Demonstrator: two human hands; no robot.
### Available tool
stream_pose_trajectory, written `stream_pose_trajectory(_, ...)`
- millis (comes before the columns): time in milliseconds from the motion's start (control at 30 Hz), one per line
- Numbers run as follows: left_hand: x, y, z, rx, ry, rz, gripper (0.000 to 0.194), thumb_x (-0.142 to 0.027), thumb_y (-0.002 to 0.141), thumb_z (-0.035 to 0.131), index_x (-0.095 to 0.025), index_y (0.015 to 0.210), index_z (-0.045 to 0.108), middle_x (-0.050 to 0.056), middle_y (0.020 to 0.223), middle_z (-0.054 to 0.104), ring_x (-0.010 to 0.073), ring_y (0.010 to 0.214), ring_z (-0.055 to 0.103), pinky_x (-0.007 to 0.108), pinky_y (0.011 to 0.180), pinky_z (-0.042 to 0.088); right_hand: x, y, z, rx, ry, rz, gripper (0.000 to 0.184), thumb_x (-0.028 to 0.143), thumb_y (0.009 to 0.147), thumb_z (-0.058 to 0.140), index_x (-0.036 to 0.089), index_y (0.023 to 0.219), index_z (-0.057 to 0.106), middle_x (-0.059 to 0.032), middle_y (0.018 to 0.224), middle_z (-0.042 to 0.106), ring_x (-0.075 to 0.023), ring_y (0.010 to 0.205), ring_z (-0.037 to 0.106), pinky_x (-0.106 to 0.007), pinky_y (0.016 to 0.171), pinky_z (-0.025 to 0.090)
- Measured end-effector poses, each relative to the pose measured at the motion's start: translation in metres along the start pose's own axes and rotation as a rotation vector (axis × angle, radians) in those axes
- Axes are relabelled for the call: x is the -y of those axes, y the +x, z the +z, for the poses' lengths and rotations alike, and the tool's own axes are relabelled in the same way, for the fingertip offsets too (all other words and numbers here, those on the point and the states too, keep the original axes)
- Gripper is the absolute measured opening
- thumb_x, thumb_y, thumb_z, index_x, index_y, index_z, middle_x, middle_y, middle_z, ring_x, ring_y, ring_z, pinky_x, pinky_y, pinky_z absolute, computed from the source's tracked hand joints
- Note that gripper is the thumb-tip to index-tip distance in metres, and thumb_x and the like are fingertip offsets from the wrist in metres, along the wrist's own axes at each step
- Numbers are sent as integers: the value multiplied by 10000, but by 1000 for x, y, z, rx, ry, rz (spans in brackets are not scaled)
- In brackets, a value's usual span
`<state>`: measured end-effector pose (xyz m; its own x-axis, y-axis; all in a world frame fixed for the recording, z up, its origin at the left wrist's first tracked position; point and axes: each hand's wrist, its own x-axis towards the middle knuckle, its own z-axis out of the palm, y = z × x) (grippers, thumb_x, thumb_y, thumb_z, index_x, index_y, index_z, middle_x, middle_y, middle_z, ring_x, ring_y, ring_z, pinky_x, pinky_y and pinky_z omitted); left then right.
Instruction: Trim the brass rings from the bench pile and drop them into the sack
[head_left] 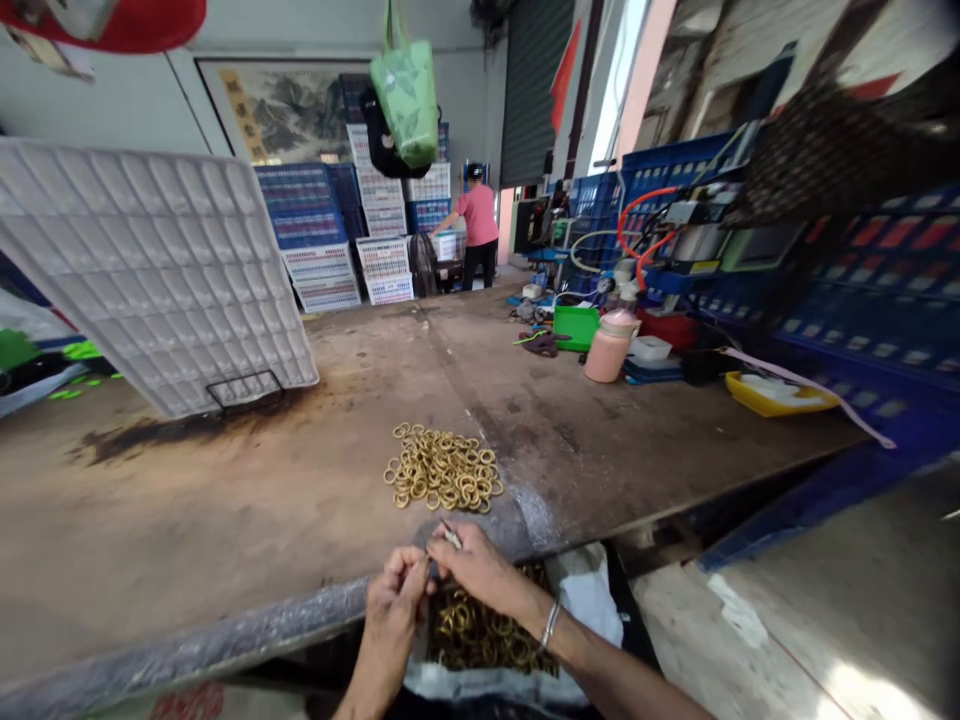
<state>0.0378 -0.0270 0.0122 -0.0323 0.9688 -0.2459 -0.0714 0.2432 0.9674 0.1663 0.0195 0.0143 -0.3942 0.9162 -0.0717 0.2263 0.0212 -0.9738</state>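
Note:
My left hand [396, 592] is closed in a pinch at the table's front edge; whatever its fingertips hold is too small to make out. Touching or nearly touching it, my right hand [480, 572] wears a silver bracelet and grips a small slim pale tool with a dark tip [451, 536], its exact kind unclear. Just beyond both hands, a pile of gold-coloured rings [444, 468] lies on the table. Below my hands, more rings [480, 625] of a darker brass tone fill an open white sack [592, 600], partly hidden by my right forearm.
A ribbed pale tray [157, 260] leans on a black wire stand [244, 388] on the brown table [315, 480]. To the right stand a pink bottle [611, 345], a green bin [576, 327] and a yellow tray [780, 393]. A person in pink [478, 215] stands beside stacked crates [386, 270].

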Motion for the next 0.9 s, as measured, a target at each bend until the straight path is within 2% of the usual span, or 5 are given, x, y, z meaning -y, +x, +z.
stream_pose_trajectory(200,2,-3,-2,43,-53,3,303,-475,737,543,-175,701,516,-73,498,422,48,383,281,174,372,235,-5,4,2,-29,-41,-70,237,244,781,451,156,563,479,47,539,470,-73,535,415,-185,534,318)
stream_pose_trajectory(333,5,-4,-4,65,-117,-1,283,-450,753,540,-169,717,522,-66,523,433,42,393,290,166,367,236,-6,4,3,3,-54,-54,278,274,807,434,154,562,487,47,521,468,-73,514,403,-193,534,313)
stream_pose_trajectory(733,7,-3,-8,119,-224,1,263,-398,783,523,-136,776,550,-22,621,493,36,419,307,160,364,247,0,6,7,-25,-103,-60,286,239,814,406,164,540,443,44,520,472,-71,509,414,-190,533,319)
stream_pose_trajectory(833,7,-4,-7,96,-222,6,262,-401,781,524,-143,740,539,-38,576,462,38,414,300,161,369,245,-1,6,7,-28,-148,-78,286,247,834,378,163,573,462,35,547,488,-77,528,437,-190,545,322)
stream_pose_trajectory(900,6,-4,-7,62,-206,7,275,-416,781,519,-153,702,518,-56,523,422,41,405,293,161,371,239,-4,6,6,-72,-273,-86,254,243,845,364,160,655,510,25,568,507,-87,538,450,-199,550,312)
